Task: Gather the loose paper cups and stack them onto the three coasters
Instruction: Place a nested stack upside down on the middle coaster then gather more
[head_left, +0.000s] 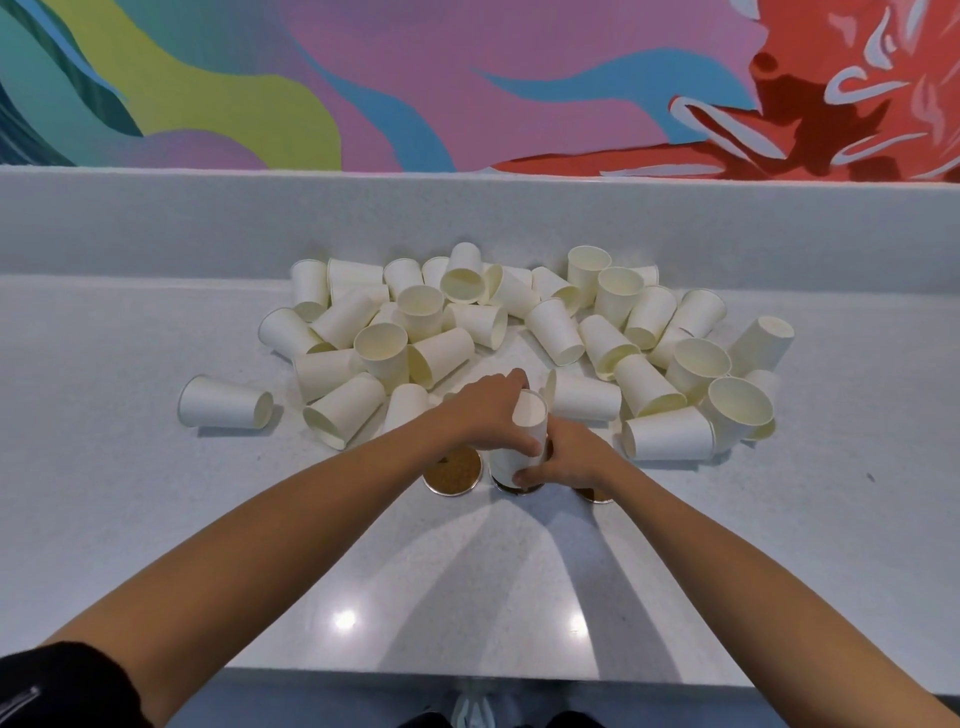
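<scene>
Holding cup pile (519, 322): pale speckled counter (130, 467); colourful mural (467, 78) behind.

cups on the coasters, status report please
left hand and right hand both grip the cup stack on middle coaster. left coaster bare, right coaster partly hidden. pile of loose cups crowds close behind.

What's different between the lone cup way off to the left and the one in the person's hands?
The lone cup lies on its side; the held cup stands on end over the middle coaster. The lone cup sits untouched, apart from the pile; the held cup is gripped by the left hand and right hand. Both are plain white paper cups.
</scene>
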